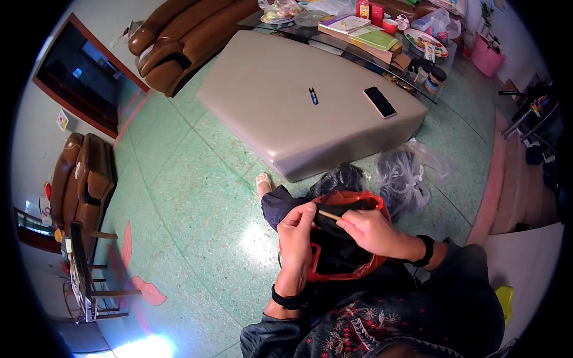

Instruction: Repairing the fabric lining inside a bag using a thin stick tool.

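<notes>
Over my lap lies an open red plastic bag [341,275] with black cloth [337,253] in it. My right hand [371,232] is closed around a thin light-brown stick [330,215], which points left. My left hand [295,232] is pinched shut at the upper left of the bag, its fingertips at the edge of the black cloth. The stick's tip is close beside those fingertips; whether it touches them I cannot tell. Both wrists wear black bands.
Ahead stands a large beige padded bench [262,89], bearing small blue thread snips [313,96] and a phone [379,102]. Clear plastic bags [403,179] with dark contents lie by its near side. Behind it is a cluttered glass table [352,56]. Brown sofas [191,36] line the left.
</notes>
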Motion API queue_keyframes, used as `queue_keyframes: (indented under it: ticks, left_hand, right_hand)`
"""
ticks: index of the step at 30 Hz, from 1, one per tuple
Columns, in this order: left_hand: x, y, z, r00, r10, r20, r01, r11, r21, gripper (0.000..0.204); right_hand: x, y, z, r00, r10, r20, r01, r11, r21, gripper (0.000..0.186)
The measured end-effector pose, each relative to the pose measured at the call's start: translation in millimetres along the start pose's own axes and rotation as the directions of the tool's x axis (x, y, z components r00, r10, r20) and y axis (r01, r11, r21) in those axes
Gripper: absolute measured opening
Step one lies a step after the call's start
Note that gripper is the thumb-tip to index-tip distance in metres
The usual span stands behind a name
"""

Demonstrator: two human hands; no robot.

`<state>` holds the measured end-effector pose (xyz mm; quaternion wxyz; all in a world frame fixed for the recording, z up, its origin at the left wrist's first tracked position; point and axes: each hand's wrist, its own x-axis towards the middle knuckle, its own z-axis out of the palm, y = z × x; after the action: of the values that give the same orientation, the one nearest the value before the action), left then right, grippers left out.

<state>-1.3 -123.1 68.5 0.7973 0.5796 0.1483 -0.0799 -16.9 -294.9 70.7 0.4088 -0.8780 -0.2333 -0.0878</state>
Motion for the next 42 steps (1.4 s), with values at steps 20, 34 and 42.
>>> queue_keyframes:
  ticks: [20, 34, 42]
  left_hand:
    - [0, -12, 4, 0.939, 0.325, 0.114, -0.344, 0.904, 0.254, 0.021]
    - [-2, -11, 7, 0.868, 0.442, 0.226, -0.495, 0.729, 0.473, 0.028]
    - [-1, 2, -3, 0.942, 0.285, 0.177, -0.323, 0.915, 0.244, 0.023]
  right_hand:
    - [11, -9, -13, 0.915, 0.302, 0.267, -0.39, 0.831, 0.396, 0.022]
    - [14, -4, -7, 0.844, 0.318, 0.432, -0.526, 0.655, 0.543, 0.026]
    - [7, 1, -8, 0.998, 0.062, 0.026, -0.066, 0.983, 0.173, 0.014]
